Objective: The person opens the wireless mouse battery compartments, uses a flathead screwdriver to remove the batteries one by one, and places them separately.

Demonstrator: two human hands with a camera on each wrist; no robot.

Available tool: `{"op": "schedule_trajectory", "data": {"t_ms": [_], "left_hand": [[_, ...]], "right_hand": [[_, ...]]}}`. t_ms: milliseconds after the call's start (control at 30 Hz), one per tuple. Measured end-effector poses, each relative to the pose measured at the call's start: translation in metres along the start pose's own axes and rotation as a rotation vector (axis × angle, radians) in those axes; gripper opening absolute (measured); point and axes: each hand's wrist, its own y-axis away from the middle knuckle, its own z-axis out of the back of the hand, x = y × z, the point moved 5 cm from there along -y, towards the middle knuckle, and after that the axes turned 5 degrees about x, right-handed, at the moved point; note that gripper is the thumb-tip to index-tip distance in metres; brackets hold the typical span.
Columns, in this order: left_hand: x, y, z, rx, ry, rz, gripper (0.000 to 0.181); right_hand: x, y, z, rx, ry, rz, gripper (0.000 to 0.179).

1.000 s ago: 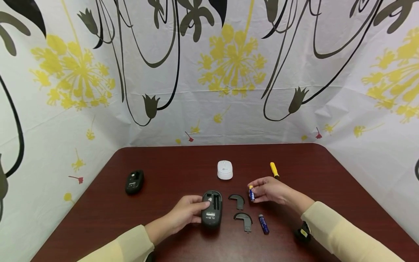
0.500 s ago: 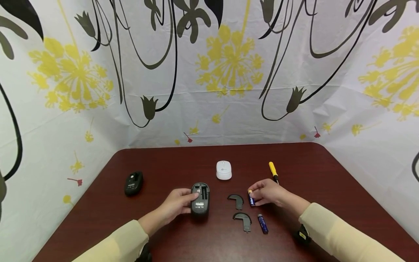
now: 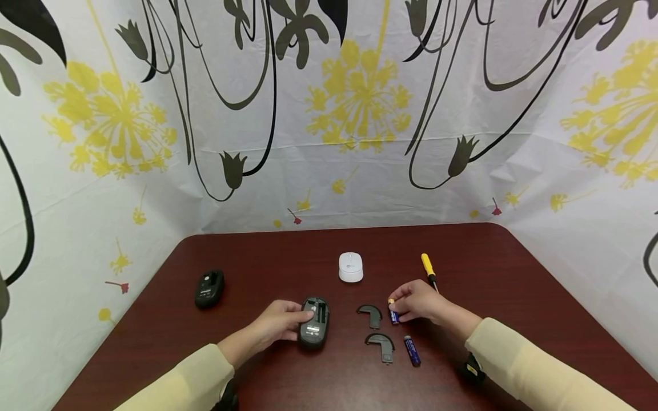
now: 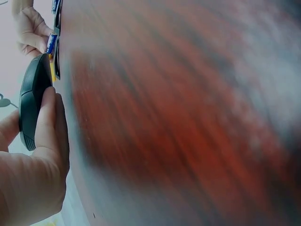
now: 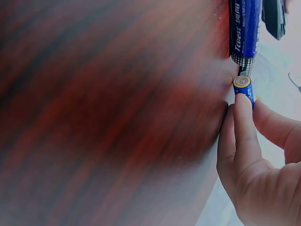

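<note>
My left hand point(image 3: 277, 326) grips a dark computer mouse point(image 3: 315, 334), its underside up and its battery compartment uncovered. In the left wrist view the mouse point(image 4: 34, 94) is seen edge-on between thumb and fingers. My right hand point(image 3: 418, 301) pinches a blue battery point(image 3: 393, 315) with a yellow end, right at the table. The right wrist view shows the flat end of this battery point(image 5: 242, 83) between thumb and fingertips. Nearby lies a second blue battery point(image 3: 412, 350). Two dark battery covers point(image 3: 374, 317), point(image 3: 381, 347) lie between the hands, one nearer than the other.
A white mouse point(image 3: 351, 267) stands at the back middle of the brown table point(image 3: 257, 254). To the left lies another black mouse point(image 3: 209, 289). Beyond my right hand is a yellow-handled screwdriver point(image 3: 428, 266). A patterned cloth point(image 3: 319, 188) hangs behind the table.
My left hand has moved left with the mouse, away from the covers, and tilted it slightly. My right hand has lowered the battery a little towards the table.
</note>
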Motion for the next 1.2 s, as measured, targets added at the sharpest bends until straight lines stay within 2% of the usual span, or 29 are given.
{"op": "schedule_trajectory", "data": {"t_ms": [500,900,1200], "left_hand": [[0.000,0.000,-0.012,0.057,-0.090,0.006,0.039],[-0.003,0.000,-0.015,-0.009,-0.179,0.006,0.034],[-0.001,0.002,-0.016,0.009,-0.181,0.038,0.031]], "right_hand": [[0.001,-0.002,-0.002,-0.036,0.041,-0.004,0.011],[0.001,-0.003,-0.002,-0.061,0.098,-0.019,0.009],[0.001,-0.004,-0.003,-0.072,0.149,-0.021,0.009]]}}
